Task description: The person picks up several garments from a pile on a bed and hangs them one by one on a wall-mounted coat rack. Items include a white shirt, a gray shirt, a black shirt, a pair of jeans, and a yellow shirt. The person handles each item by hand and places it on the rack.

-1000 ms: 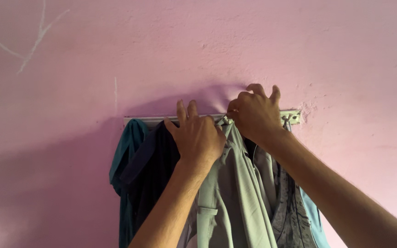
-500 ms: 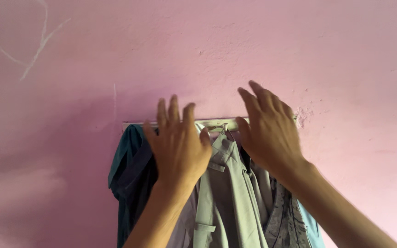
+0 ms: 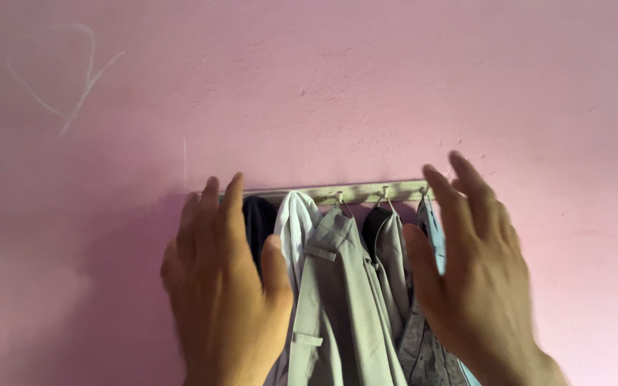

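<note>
Both hands, left hand (image 3: 227, 293) and right hand (image 3: 470, 268), are wide open, holding nothing, either side of the grey shirt (image 3: 341, 300) under the rack (image 3: 366, 191); grab it near its hook.

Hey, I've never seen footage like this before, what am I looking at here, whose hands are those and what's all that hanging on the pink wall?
The picture comes from a camera worn on a person's head, so the two bare hands are that person's own. The left hand and the right hand are both open, palms toward the wall, holding nothing. Between them a grey shirt hangs from a pale hook rail fixed to the pink wall. Beside it hang a white garment, a dark one and a light blue one. Faint scratch marks show upper left.
</note>
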